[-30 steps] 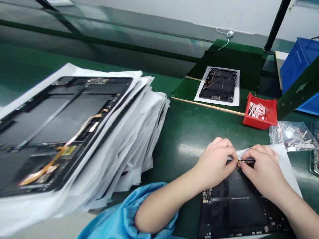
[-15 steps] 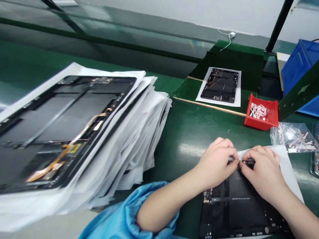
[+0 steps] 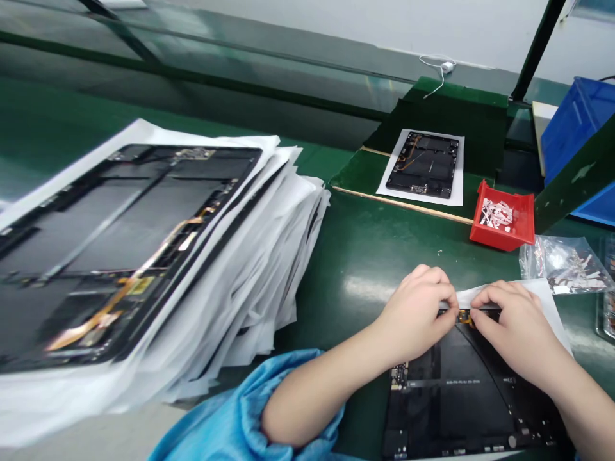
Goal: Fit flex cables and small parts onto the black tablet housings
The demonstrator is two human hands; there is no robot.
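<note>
An opened tablet [image 3: 456, 403], with its black inside facing up, lies on a white sheet [image 3: 542, 307] at the lower right. My left hand [image 3: 423, 310] grips the tablet's far edge, thumb and index finger pinched together. Just to its right, my right hand [image 3: 514, 333] has its thumb and bent index finger closed on the same edge. Between the fingertips shows a small gold-orange flex connector [image 3: 464, 317]. A thin dark wire [image 3: 485, 365] runs slantwise over the tablet's inside. Whatever lies under the fingertips is hidden.
At left rises a tall stack of opened tablets [image 3: 115, 224] interleaved with white sheets. Another opened tablet [image 3: 423, 163] lies on paper at the back. A red bin [image 3: 516, 218] of white strips, a clear bag [image 3: 567, 266] and a blue crate [image 3: 576, 128] stand to the right.
My right hand has shifted slightly right, away from the left fingertips, uncovering the gold-orange connector and more of the thin wire. The left hand stays at the edge.
</note>
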